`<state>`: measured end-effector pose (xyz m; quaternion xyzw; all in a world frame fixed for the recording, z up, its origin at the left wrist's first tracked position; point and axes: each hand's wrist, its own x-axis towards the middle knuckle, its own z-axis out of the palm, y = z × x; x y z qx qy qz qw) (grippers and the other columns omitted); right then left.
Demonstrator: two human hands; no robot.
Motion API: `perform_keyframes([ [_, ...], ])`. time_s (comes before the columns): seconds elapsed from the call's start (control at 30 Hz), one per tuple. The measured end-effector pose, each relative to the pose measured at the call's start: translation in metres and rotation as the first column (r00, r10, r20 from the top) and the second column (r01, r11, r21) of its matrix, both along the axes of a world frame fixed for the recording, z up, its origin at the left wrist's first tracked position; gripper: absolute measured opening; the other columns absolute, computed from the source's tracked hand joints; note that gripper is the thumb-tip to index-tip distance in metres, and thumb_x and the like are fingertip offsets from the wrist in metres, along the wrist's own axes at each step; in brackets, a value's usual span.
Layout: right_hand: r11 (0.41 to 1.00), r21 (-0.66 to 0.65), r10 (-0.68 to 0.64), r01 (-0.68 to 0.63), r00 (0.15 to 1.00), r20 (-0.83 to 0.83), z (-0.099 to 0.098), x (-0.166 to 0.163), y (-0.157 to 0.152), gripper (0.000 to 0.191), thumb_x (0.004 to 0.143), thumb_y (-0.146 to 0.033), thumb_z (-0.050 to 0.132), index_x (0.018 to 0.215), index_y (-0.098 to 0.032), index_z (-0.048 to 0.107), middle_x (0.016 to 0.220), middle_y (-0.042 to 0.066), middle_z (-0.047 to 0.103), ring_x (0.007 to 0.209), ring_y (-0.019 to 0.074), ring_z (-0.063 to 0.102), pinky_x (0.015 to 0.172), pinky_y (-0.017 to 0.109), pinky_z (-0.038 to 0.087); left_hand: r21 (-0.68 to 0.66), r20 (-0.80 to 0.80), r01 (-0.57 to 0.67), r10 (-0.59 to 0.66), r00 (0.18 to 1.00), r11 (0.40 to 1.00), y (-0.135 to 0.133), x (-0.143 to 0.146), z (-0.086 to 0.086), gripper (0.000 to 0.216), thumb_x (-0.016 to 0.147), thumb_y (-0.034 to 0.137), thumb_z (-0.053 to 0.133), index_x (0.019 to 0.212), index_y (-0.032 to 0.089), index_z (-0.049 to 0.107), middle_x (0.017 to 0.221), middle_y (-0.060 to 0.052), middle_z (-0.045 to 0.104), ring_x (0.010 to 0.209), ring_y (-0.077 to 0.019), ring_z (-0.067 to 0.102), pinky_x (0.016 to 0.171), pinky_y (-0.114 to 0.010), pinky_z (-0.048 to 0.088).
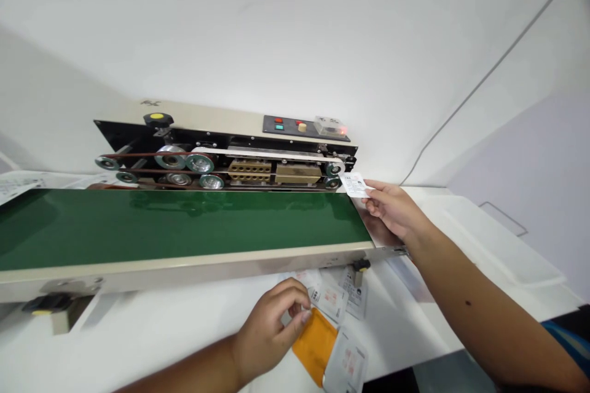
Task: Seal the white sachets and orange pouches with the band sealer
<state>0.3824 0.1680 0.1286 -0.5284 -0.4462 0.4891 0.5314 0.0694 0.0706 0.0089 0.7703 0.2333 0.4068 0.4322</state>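
At the band sealer's belts [271, 152], a printed slip [354, 185] is being pinched by the right hand [391, 212], the left hand [270, 331] being held curled over paper sachets [329, 298].

Single head cam, angled fwd & down over green conveyor belt [184, 227]; left hand [270, 331], right hand [391, 212] both near.

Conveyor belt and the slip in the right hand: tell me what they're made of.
The conveyor belt looks like green PVC or rubber, glossy enough to reflect the machine. The white slip seems thin printed paper, possibly coated.
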Motion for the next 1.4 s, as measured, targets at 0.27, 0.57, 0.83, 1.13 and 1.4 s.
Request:
perform_keyframes([
  [0.27, 0.968, 0.219, -0.202, 0.121, 0.895, 0.398, -0.002, -0.020, -0.001, 0.078, 0.086, -0.041, 0.074, 0.153, -0.016, 0.044, 0.085, 0.005, 0.073, 0.058, 0.0113, 0.058, 0.047, 0.020, 0.044, 0.044, 0.003, -0.012, 0.012, 1.000, 0.999, 0.000, 0.000, -0.001, 0.012, 0.100, 0.024, 0.055, 0.091, 0.020, 0.061, 0.090, -0.006, 0.065, 0.083, -0.0192, 0.062, 0.075, -0.031, 0.051],
  [0.57, 0.574, 0.739, -0.352, -0.353, 0.708, 0.612, -0.053, -0.064, -0.095, 0.041, 0.087, -0.011, 0.058, 0.124, -0.026, 0.067, 0.073, 0.002, 0.070, 0.059, 0.0190, 0.064, 0.055, 0.032, 0.053, 0.233, -0.416, -0.011, 0.110, 0.903, 0.972, -0.002, 0.000, -0.016, 0.052, 0.089, 0.024, 0.070, 0.139, 0.026, 0.056, 0.149, -0.012, 0.056, 0.139, -0.0352, 0.048, 0.113, -0.057, 0.044],
  [0.83, 0.488, 0.681, -0.199, -0.546, 0.691, 0.695, -0.090, -0.087, -0.090, 0.048, 0.084, -0.008, 0.052, 0.129, -0.021, 0.062, 0.071, 0.003, 0.071, 0.057, 0.0207, 0.066, 0.055, 0.033, 0.054, 0.267, -0.625, 0.039, 0.142, 0.767, 0.963, -0.001, 0.000, -0.026, 0.075, 0.088, 0.025, 0.073, 0.155, 0.029, 0.041, 0.157, -0.012, 0.050, 0.141, -0.0402, 0.047, 0.116, -0.069, 0.035],
  [1.13, 0.469, 0.694, -0.165, -0.546, 0.718, 0.676, -0.094, -0.084, -0.088, 0.049, 0.083, -0.010, 0.052, 0.130, -0.020, 0.062, 0.072, 0.003, 0.070, 0.058, 0.0207, 0.065, 0.056, 0.033, 0.054, 0.333, -0.547, -0.067, 0.251, 0.799, 0.940, 0.002, 0.000, -0.029, 0.063, 0.089, 0.021, 0.071, 0.148, 0.029, 0.050, 0.149, -0.010, 0.058, 0.133, -0.0367, 0.055, 0.111, -0.062, 0.046],
  [1.4, 0.483, 0.665, -0.132, -0.569, 0.704, 0.698, -0.095, -0.085, -0.089, 0.047, 0.085, -0.012, 0.051, 0.130, -0.022, 0.061, 0.069, 0.002, 0.068, 0.055, 0.0213, 0.063, 0.053, 0.033, 0.054, 0.377, -0.394, -0.052, 0.211, 0.895, 0.925, 0.010, 0.000, -0.021, 0.037, 0.100, 0.016, 0.056, 0.135, 0.025, 0.062, 0.127, -0.008, 0.073, 0.120, -0.0272, 0.067, 0.104, -0.046, 0.057],
])
